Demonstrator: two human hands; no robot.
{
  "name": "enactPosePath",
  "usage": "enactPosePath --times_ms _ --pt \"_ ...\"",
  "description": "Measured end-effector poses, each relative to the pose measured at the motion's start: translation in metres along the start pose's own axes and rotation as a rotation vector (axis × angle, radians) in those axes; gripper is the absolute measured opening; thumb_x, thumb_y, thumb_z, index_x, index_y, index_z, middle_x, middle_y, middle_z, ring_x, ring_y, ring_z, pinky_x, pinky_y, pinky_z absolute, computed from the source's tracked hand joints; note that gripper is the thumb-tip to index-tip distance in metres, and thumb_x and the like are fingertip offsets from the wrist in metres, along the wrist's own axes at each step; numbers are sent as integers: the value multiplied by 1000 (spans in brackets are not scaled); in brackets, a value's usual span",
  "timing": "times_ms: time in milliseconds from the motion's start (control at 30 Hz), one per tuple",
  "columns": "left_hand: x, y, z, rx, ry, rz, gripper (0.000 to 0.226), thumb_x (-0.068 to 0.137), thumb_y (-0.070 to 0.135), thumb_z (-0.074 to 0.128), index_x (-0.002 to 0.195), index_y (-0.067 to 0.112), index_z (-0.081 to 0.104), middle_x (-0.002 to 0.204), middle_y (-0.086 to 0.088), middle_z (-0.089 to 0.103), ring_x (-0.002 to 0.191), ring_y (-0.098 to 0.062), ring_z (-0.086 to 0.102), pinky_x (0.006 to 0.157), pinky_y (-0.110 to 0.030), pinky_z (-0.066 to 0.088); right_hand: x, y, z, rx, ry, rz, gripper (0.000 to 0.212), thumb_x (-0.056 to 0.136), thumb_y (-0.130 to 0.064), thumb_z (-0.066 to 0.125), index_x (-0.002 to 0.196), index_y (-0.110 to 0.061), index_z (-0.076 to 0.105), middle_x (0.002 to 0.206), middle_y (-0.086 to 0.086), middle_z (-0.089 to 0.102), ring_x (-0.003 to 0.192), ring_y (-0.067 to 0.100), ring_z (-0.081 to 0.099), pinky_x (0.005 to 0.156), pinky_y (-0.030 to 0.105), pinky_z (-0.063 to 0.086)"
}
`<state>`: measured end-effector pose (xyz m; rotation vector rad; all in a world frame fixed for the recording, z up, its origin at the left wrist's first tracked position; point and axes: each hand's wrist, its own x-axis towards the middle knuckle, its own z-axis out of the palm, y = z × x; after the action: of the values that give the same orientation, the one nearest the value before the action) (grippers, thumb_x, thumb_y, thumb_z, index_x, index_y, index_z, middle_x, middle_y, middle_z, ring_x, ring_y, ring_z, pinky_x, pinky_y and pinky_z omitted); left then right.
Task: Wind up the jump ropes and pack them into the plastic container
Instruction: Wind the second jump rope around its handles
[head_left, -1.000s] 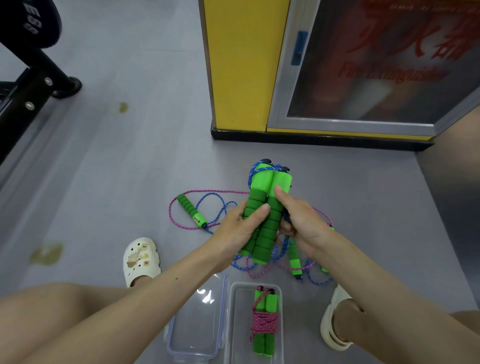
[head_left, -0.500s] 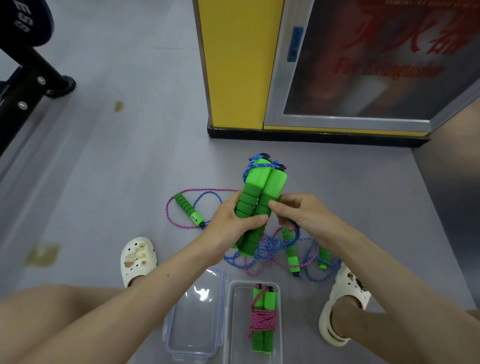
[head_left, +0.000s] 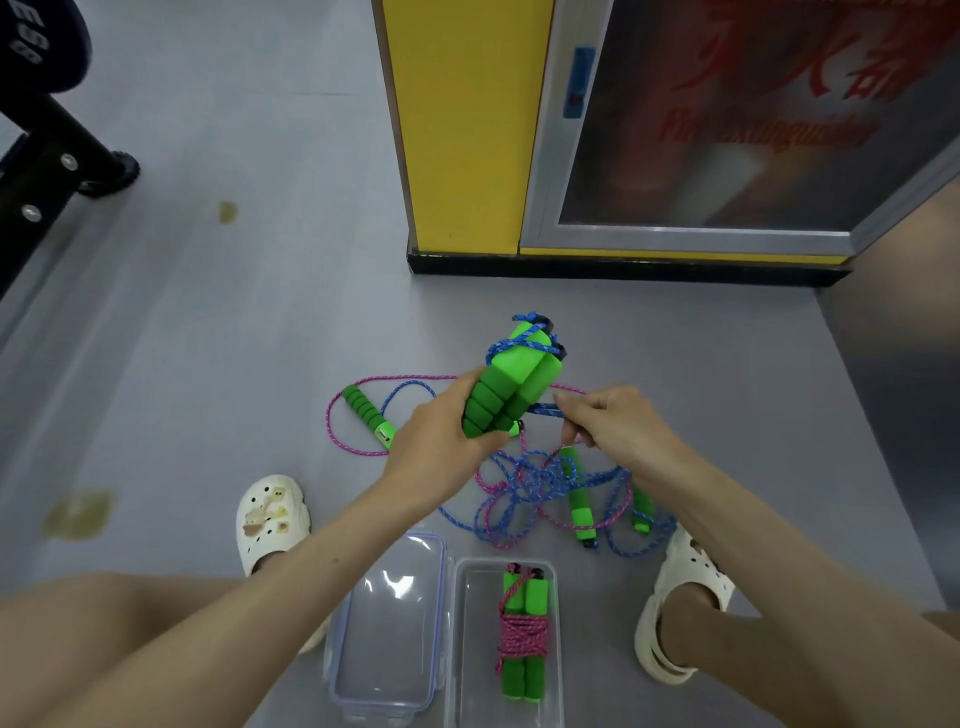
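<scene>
I can pass over open floor (head_left: 234, 364) from 9 to 11 o'clock. The yellow cabinet (head_left: 462, 130) blocks 12. The tangled ropes (head_left: 540, 488) lie at 5, the box (head_left: 475, 649) at 6.

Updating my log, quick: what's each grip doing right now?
Left grip: holds the paired green handles.
Right grip: pinches the blue rope beside them.

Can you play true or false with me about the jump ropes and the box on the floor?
1. The left hand grips two green handles together. True.
2. The right hand is empty. False: it pinches the blue rope.
3. The plastic container has nothing in it. False: a wound pink rope lies inside.
4. The lid is off the container, beside it. True.
</scene>
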<state>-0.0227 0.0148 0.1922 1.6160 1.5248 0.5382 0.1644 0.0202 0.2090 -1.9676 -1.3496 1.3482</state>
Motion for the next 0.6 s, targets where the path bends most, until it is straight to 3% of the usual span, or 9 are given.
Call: enactPosePath --times_ms 133,267,333,400,467,600 --pt "0 1 2 236 114 17 67 86 33 67 144 37 33 113 5 66 100 -22 61 75 -33 48 -6 -5 9 72 -165 -7 34 97 -30 52 79 -7 71 42 -9 45 39 8 33 43 17 29" --pt "-3 -4 4 483 212 93 70 90 35 60 148 39 22 104 2 62 85 -21 60 60 -31 42 -9 -6 9 78 -282 -5 26 95 -23 56 90 0 68 48 -2 50 43 11 31 42 20 26" --pt "-10 -2 6 643 231 141 76 90 30 60 151 36 15 100 1 57 72 -17 50 50 -27 29 -10 -9 9 130 -268 1 23 95 -19 56 89 -1 70 55 3 54 42 9 35 41 18 29" --pt "-13 0 6 742 253 183 82 84 20 66 152 30 20 97 -2 56 69 -16 42 48 -26 20 -10 -11 11 154 -250 0 23 96 -17 54 82 -10 71 66 5 60 51 9 47 49 18 39" --pt "-14 0 7 813 285 217 90 70 10 75 149 24 33 91 -5 59 67 -19 47 46 -28 22 -9 -10 15 213 -246 4 26 97 -15 50 79 -11 69 71 6 63 59 10 52 61 22 45" --pt "-11 4 11 892 348 267 99 43 -2 83 136 14 53 69 -7 55 55 -23 48 43 -25 22 -11 -11 18 406 -321 28 35 100 -11 42 70 -3 57 46 0 46 40 7 30 48 21 28"
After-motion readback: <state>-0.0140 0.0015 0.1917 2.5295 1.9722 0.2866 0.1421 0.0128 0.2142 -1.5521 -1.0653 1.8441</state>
